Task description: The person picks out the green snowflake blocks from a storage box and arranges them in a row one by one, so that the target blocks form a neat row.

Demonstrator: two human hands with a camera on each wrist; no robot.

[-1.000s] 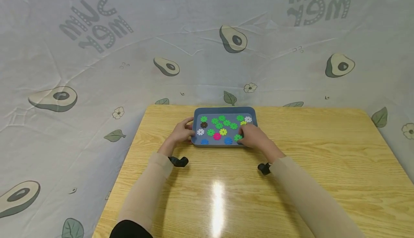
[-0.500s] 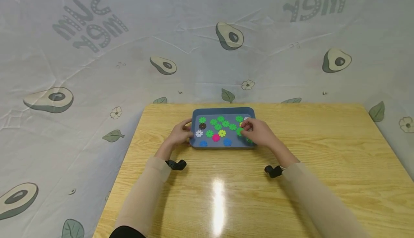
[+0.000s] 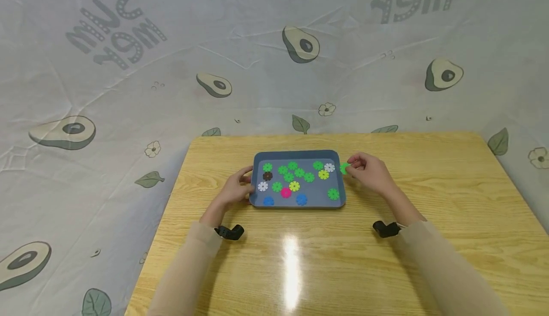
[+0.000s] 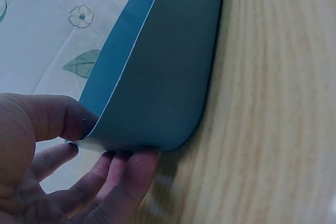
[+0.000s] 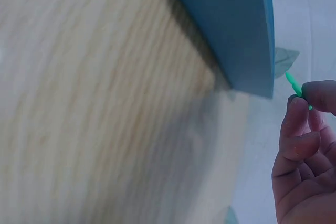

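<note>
A grey-blue rectangular tray [image 3: 315,201] lies on the table with several notched plastic discs in it, mostly green [image 3: 333,194], others white, yellow, blue, pink and brown. My left hand [image 3: 233,188] grips the tray's left side; in the left wrist view its thumb [image 4: 63,116] is over the rim and the fingers are against the outer wall. Just beyond the right rim, my right hand [image 3: 372,173] pinches a green disc [image 3: 344,168] between thumb and fingertips. The right wrist view shows that green disc [image 5: 293,83] nearly edge-on, apart from the tray wall.
The wooden table [image 3: 429,182] extends to the right of the tray and in front of it. Behind it hangs a pale cloth [image 3: 249,20] printed with avocados and leaves. Black wrist cameras [image 3: 386,229] sit on both wrists.
My right hand has lifted from the tray's front right part and moved right past the rim with the green disc. The tray and my left hand have shifted slightly toward me.
</note>
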